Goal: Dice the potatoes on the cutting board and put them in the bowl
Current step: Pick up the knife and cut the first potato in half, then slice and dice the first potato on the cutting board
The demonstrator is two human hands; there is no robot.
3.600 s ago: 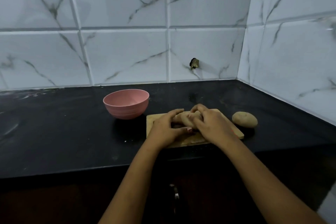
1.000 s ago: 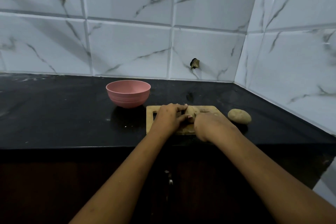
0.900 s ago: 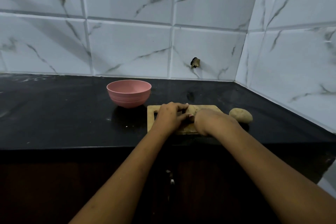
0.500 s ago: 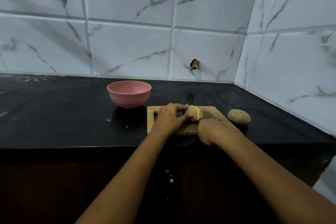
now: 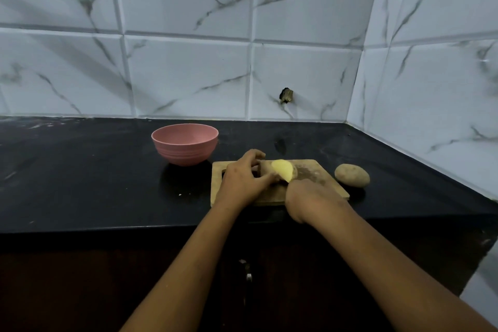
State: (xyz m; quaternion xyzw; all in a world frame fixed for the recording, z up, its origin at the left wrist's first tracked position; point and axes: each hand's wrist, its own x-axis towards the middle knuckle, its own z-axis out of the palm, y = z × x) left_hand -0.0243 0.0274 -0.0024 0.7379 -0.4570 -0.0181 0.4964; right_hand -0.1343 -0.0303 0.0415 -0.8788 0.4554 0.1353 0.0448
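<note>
The potato [image 5: 281, 171] on the cutting board [image 5: 320, 182] now shows a pale yellow cut face, turned toward three o'clock. One second ago only brown skin was visible between the two hands, so I judge that the first cut is already through. The left hand [image 5: 244, 183] keeps its place at nine o'clock of the potato, with the fingers curled around the skin side to hold it. The right hand [image 5: 310, 198] has drawn back to five o'clock of the potato, near the front edge of the board. Its fingers are curled in, but I cannot tell what they hold, because no blade is visible.

The pink bowl [image 5: 184, 152] stands on the black table [image 5: 94, 175] at ten o'clock of the board, a little apart, and I see no pieces in it. A second potato [image 5: 352, 175] lies whole on the table at three o'clock, just beside the board. So the dicing seems only at its beginning: many cuts remain, and nothing is yet moved to the bowl
</note>
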